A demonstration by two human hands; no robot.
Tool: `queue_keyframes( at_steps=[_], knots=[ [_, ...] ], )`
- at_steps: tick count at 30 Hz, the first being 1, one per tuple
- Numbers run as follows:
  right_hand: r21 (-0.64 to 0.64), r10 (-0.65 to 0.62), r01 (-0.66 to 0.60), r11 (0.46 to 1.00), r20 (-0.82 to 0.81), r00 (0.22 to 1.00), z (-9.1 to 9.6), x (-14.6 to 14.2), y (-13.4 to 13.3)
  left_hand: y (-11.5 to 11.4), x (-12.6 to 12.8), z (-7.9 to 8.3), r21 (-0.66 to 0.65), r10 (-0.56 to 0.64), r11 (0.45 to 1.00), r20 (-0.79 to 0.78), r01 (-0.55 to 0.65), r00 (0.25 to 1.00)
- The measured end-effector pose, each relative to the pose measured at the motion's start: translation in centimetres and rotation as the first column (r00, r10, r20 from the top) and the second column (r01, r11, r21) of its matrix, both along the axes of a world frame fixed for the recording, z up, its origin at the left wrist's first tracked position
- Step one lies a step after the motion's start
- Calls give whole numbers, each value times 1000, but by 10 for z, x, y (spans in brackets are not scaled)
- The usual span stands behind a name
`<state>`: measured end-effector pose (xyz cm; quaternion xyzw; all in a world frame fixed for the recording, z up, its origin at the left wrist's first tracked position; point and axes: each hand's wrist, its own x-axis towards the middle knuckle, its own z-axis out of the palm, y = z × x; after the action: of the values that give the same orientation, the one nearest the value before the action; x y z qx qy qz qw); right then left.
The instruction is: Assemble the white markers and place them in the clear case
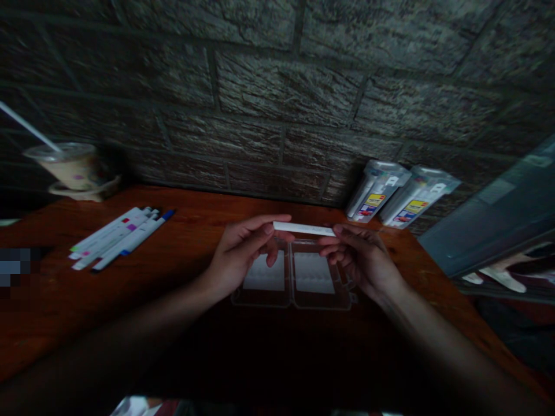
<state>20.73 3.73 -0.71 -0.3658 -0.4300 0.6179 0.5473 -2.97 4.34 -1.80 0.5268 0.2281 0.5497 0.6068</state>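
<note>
A white marker pen (304, 229) is held level between both my hands above the red-brown wooden table (182, 231). My left hand (247, 245) pinches its left end with thumb and fingers closed. My right hand (358, 254) grips the right end the same way. Under the hands lies an open clear plastic marker case (295, 292), its two halves flat on the table with white ribbed inserts showing.
Several white markers with coloured caps (119, 237) lie at the left. A plastic cup with a straw (71, 167) stands at the far left. Two packed marker cases (401, 199) lean against the stone wall. A glass panel (498, 219) bounds the right side.
</note>
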Motion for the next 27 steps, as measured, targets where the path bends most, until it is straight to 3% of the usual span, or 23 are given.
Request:
queue_keyframes(
  at_steps=[12, 27],
  knots=[
    [87, -47, 43, 995, 45, 998, -1, -2, -2, 2, 1, 0, 113, 198, 978, -248, -175, 948],
    [67, -77, 74, 995, 48, 996, -1, -1, -2, -3, 1, 1, 89, 113, 992, -265, -92, 958]
  ],
)
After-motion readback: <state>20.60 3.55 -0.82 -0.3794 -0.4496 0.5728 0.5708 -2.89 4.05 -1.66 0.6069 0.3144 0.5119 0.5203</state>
